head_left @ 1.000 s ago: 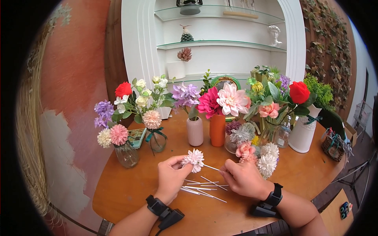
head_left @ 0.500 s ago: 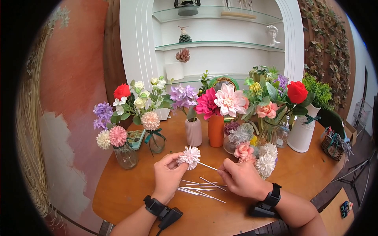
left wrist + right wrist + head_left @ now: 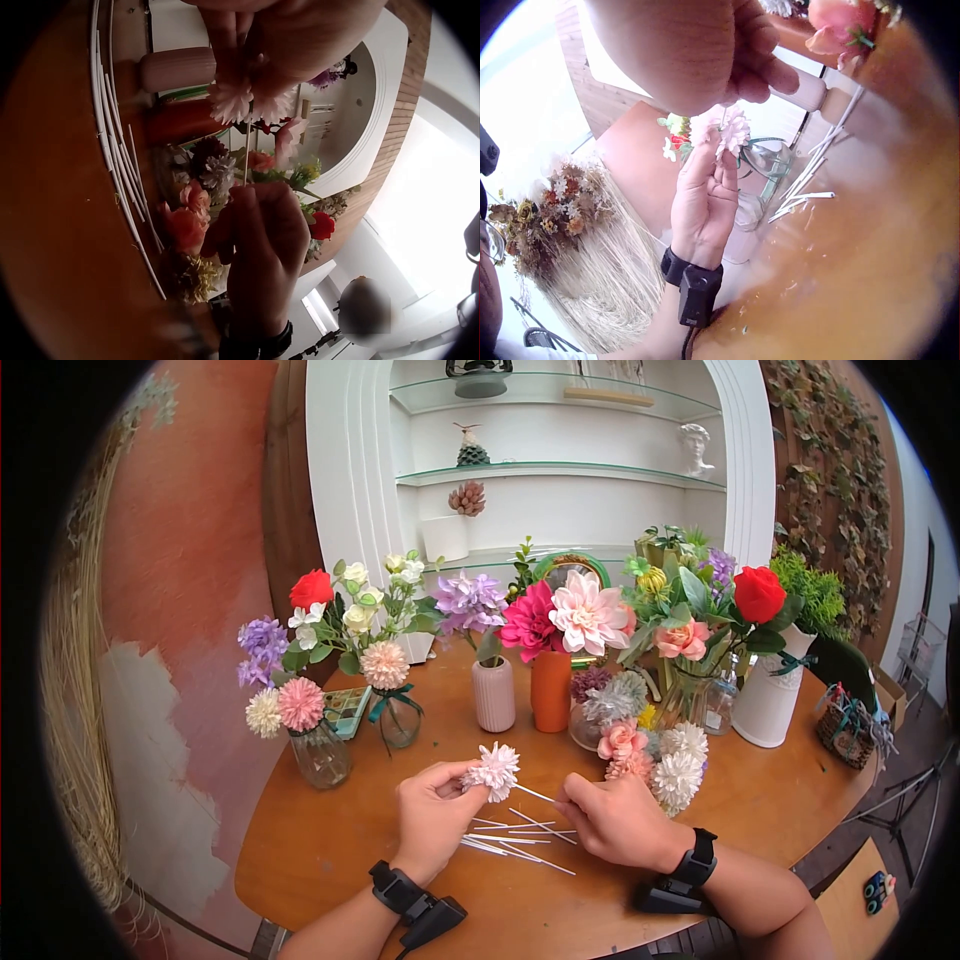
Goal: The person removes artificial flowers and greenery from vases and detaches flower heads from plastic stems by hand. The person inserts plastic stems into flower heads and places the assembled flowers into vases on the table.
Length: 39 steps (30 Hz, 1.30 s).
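Left hand curled round a pale pink flower (white stick pinched in the right hand).

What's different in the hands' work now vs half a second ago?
The left hand and the pale pink flower it pinches have shifted slightly down and toward the right hand, so less of the white stem shows between them. Nothing newly gripped or released. Unchanged: both grips, loose white sticks, pink vase.

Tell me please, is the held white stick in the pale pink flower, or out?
In: the stick runs in among the flower's petals; the right hand pinches it.
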### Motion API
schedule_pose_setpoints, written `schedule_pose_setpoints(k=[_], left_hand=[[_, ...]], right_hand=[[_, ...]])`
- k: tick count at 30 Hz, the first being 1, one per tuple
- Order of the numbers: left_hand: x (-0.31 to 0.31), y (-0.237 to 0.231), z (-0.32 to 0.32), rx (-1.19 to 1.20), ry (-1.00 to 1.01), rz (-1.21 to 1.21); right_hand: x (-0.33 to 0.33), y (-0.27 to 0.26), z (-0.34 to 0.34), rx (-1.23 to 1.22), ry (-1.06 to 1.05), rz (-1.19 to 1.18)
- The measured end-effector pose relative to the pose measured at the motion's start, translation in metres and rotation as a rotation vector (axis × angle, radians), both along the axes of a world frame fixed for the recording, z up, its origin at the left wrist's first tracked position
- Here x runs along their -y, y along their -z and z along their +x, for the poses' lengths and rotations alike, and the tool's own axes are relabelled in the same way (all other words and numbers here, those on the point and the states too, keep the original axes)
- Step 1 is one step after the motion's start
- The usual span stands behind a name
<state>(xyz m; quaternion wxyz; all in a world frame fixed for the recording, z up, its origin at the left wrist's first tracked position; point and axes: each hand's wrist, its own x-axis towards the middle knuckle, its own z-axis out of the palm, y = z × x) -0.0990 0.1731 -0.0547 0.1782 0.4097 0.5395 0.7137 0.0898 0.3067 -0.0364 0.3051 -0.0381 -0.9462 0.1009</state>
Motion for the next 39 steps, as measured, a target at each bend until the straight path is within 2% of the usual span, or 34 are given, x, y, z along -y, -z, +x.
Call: schedule_pose_setpoints(k=[20, 23, 25, 26, 28, 29, 32, 34, 36, 38, 39], left_hand=[[0.0, 0.003, 0.002, -0.046, -0.009, 0.017], [-0.001, -0.008, 0.01, -0.006, 0.04, 0.081], [-0.002, -0.023, 0.028, 0.159, 0.107, 0.29], [-0.004, -0.021, 0.027, 0.159, 0.111, 0.289], [-0.006, -0.009, 0.02, 0.115, 0.285, 0.125], [-0.004, -0.004, 0.017, 0.102, 0.345, -0.01], [-0.004, 0.003, 0.029, 0.147, 0.412, -0.048], [-0.003, 0.0, 0.032, 0.151, 0.408, -0.066], [-0.004, 0.001, 0.035, 0.181, 0.361, 0.0], [-0.003, -0.001, 0.032, 0.138, 0.311, -0.044], [-0.002, -0.002, 0.03, 0.094, 0.262, -0.088]], right_hand=[[-0.002, 0.001, -0.001, -0.048, -0.018, -0.045], [-0.006, -0.002, -0.005, -0.121, -0.003, -0.123], [-0.004, -0.005, -0.005, -0.066, -0.011, -0.477], [-0.005, -0.001, -0.007, -0.067, -0.006, -0.478], [-0.007, 0.01, -0.012, -0.108, -0.218, -0.768], [-0.006, 0.008, -0.011, -0.029, -0.23, -0.747], [0.009, -0.004, -0.009, 0.123, -0.224, -0.904], [0.01, -0.002, -0.009, 0.153, -0.249, -0.884], [0.013, -0.005, -0.007, 0.179, -0.306, -0.729], [0.011, -0.005, -0.007, 0.199, -0.304, -0.718], [0.009, -0.002, -0.007, 0.152, -0.23, -0.634]])
